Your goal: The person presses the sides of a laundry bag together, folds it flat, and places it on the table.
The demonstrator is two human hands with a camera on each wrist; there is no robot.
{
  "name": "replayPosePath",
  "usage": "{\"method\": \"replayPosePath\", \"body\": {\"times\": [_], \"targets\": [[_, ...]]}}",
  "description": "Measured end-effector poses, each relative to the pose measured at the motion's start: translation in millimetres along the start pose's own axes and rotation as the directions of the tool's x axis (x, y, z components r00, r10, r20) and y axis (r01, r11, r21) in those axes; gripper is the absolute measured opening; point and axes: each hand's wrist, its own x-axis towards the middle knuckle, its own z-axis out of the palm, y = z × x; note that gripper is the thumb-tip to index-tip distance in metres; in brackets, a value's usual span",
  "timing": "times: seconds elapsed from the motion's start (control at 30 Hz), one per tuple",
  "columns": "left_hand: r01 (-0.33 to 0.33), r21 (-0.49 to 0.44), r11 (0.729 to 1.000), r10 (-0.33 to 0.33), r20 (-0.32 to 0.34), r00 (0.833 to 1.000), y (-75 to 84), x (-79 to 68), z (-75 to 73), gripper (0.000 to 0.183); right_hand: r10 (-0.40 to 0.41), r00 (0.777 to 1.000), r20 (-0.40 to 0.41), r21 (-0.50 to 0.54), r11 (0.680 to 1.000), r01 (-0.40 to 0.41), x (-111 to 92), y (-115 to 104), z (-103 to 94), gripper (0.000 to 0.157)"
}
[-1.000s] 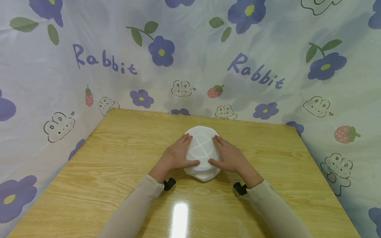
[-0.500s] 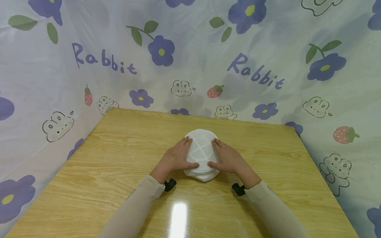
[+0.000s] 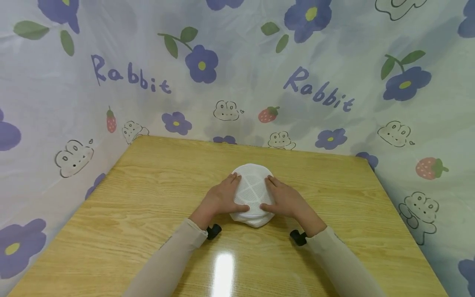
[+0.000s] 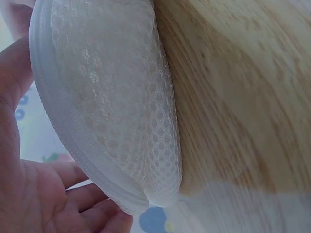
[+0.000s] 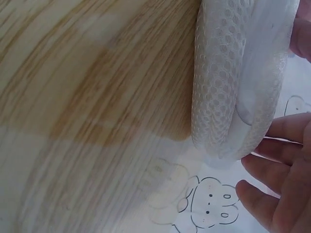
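Observation:
A round white mesh laundry bag with crossing seams on its top rests on the wooden table, squat and bulging toward the near side. From the left, my left hand lies against its top edge, thumb on the near part and fingers on the far side. On the right, my right hand presses it in the same way, with extended fingers. The left wrist view shows the bag's mesh side and thick rim, touched by fingertips. In the right wrist view, a fold runs along the bag's side.
The wooden table extends around the bag. Behind and beside it hangs a white cloth printed with flowers and rabbits. Black wrist camera mounts sit under both wrists.
The far edge of the bag has sunk a little toward me, and it looks flatter. Both hands have moved slightly down with it, keeping their contact.

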Motion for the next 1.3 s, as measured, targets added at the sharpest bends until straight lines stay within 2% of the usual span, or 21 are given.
{"method": "replayPosePath", "body": {"times": [0.7, 1.03, 1.3], "targets": [[-0.005, 0.012, 1.0, 0.005, 0.03, 1.0, -3.0, 3.2, 4.0, 0.106, 0.02, 0.998, 0.061, -0.002, 1.0, -0.02, 3.3, 1.2, 2.3, 0.091], [-0.011, 0.009, 1.0, 0.011, 0.028, 1.0, -3.8, 4.6, 4.6, 0.107, 0.022, 0.998, 0.057, 0.018, 1.0, -0.023, 4.0, 1.2, 3.4, 0.091], [0.01, -0.03, 1.0, -0.009, 0.05, 0.999, -3.8, 5.1, 6.5, 0.107, 0.028, 0.998, 0.059, 0.044, 0.999, -0.031, 7.4, 2.7, 8.9, 0.091]]}}
